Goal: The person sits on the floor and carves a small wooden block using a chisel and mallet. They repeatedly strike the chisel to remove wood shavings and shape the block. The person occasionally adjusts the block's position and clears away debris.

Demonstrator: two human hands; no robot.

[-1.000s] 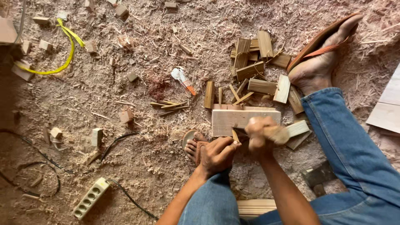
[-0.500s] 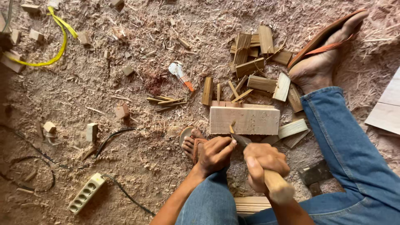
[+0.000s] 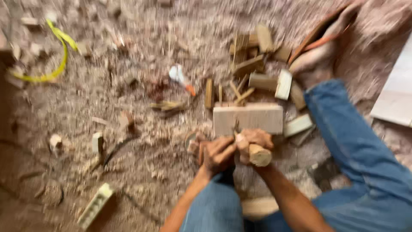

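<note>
Both hands clenched: left hand (image 3: 219, 154) around chisel (image 3: 235, 128); right hand (image 3: 253, 141) gripping mallet (image 3: 259, 154).

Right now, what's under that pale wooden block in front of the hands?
The pale wooden block lies on the sawdust-covered ground, with offcuts beside it. The ground directly beneath is covered. The left hand and right hand meet at its near edge; blur hides detail.

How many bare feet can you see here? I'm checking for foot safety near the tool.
2: one foot stretched out at upper right on a sandal, one foot just left of the left hand, mostly hidden behind it.
</note>
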